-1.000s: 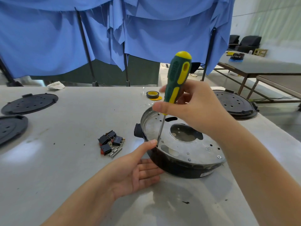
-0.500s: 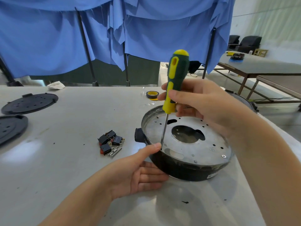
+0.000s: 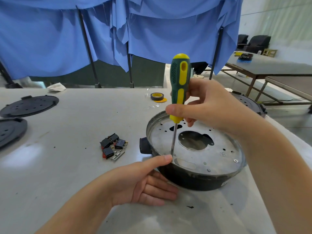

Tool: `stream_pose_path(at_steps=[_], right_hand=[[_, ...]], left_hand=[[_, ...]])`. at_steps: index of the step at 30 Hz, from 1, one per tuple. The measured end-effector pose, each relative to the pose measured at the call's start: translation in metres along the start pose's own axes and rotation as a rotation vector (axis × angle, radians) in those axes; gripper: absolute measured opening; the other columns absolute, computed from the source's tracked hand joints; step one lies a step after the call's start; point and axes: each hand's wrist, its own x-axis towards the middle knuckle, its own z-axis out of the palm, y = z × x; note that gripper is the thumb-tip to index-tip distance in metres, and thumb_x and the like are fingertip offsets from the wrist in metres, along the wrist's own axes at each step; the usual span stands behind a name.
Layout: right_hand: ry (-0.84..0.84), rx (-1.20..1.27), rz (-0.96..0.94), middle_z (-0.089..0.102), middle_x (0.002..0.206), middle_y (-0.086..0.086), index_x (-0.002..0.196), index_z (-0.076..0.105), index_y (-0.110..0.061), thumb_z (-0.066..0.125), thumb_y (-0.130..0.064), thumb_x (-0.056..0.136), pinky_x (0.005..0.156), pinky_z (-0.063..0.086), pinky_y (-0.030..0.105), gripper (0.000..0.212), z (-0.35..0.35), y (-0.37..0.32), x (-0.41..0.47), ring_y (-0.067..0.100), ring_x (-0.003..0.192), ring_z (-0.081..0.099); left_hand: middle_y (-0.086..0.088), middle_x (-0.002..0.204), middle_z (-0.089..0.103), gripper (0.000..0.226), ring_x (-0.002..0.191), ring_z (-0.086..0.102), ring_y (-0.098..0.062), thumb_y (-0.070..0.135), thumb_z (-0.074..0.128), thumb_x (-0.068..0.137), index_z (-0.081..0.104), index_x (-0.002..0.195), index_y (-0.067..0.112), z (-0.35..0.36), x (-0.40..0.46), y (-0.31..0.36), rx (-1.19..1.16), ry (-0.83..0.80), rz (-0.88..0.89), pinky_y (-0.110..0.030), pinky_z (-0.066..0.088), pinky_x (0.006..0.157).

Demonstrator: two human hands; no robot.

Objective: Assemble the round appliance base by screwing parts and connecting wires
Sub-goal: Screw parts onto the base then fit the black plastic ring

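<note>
Base point(image 3: 194, 166) under upright screwdriver point(image 3: 179, 85)

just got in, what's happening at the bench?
A person is driving a screw into the round appliance base. The right hand grips the screwdriver upright, tip at the metal plate's near-left edge. The left hand steadies the base, thumb by the tip. Switches lie on the table.
</note>
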Motion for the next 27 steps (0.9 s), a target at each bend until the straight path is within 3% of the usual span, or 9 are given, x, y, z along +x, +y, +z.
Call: stream_pose_path(at_steps=[4,7,13,19,23,27], right_hand=[[0.041,-0.081,-0.007,0.067,0.076,0.002,0.074,0.062,-0.017,0.082,-0.048,0.063,0.046,0.045,0.015,0.039,0.0,0.0,-0.001,0.008,0.044,0.053],[0.042,-0.091,0.001,0.067,0.071,-0.009,0.076,0.06,-0.017,0.078,-0.052,0.06,0.046,0.044,0.013,0.043,0.001,-0.002,-0.001,0.007,0.041,0.052],[-0.088,0.059,0.018,0.073,0.092,0.003,0.097,0.067,-0.017,0.071,-0.028,0.084,0.057,0.051,0.019,0.018,-0.007,-0.006,-0.005,0.015,0.064,0.062],[-0.153,0.101,0.022,0.073,0.088,0.009,0.097,0.067,-0.013,0.071,-0.021,0.085,0.059,0.052,0.021,0.015,-0.011,-0.004,-0.008,0.014,0.062,0.063],[-0.147,0.092,0.02,0.073,0.084,0.009,0.097,0.066,-0.011,0.073,-0.021,0.082,0.057,0.053,0.022,0.019,-0.008,-0.001,-0.006,0.014,0.057,0.063],[-0.127,0.068,-0.025,0.073,0.082,0.008,0.095,0.066,-0.012,0.077,-0.024,0.077,0.056,0.053,0.021,0.024,-0.006,-0.002,-0.005,0.015,0.056,0.065]], left_hand=[[-0.015,0.111,0.071,0.09,0.104,0.069,-0.024,0.066,0.076,0.055,0.063,0.115,0.001,0.0,0.0,-0.001,0.006,-0.003,0.002,-0.027,0.058,0.068],[-0.015,0.111,0.071,0.093,0.104,0.069,-0.024,0.067,0.075,0.055,0.06,0.117,0.0,0.0,0.0,-0.002,0.007,0.001,0.002,-0.028,0.058,0.069],[-0.017,0.106,0.073,0.097,0.098,0.071,-0.025,0.07,0.076,0.052,0.054,0.117,0.002,0.0,-0.001,0.0,0.04,0.026,-0.004,-0.027,0.057,0.063],[-0.021,0.092,0.074,0.093,0.081,0.074,-0.027,0.074,0.073,0.055,0.059,0.112,0.002,0.002,-0.005,0.002,0.185,0.105,0.021,-0.025,0.056,0.055],[-0.023,0.079,0.073,0.076,0.069,0.074,-0.028,0.067,0.075,0.049,0.071,0.087,0.002,-0.001,-0.008,0.004,0.238,0.23,0.127,-0.024,0.055,0.05],[-0.02,0.067,0.071,0.059,0.053,0.069,-0.024,0.07,0.069,0.049,0.073,0.057,0.012,0.0,-0.016,0.008,0.308,0.343,0.217,-0.023,0.052,0.046]])
